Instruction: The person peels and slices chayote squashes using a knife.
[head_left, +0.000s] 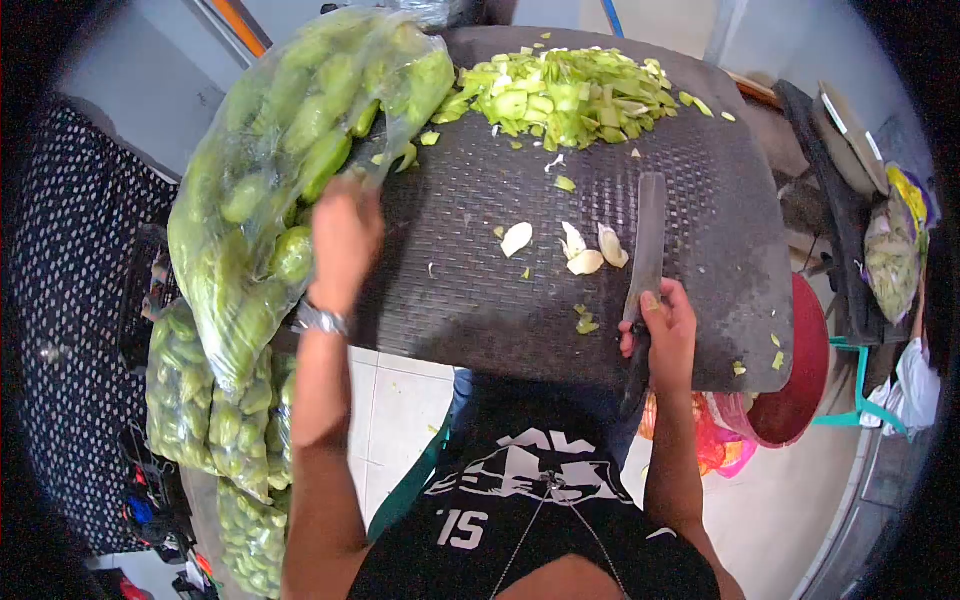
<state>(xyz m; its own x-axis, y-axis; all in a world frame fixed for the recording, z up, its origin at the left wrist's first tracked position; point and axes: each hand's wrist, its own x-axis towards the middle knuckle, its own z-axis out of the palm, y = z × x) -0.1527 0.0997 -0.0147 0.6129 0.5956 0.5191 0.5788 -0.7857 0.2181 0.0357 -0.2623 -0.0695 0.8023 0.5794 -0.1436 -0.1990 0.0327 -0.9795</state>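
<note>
One knife [649,228], aimed away presumably for safety, fills our closed right hand [668,332] centre-right; our half-curled left hand [347,235], hold unclear, is at the upper-left bag [240,205].

I note: vegetables [325,162] left, green; bag [235,150] clear. Slices [575,100] far, pale yellow-green. Surface [440,280] dark grey, woven pattern. Knife [650,225] grey, handle [635,378] black. Right, tub [806,370] red.
</note>
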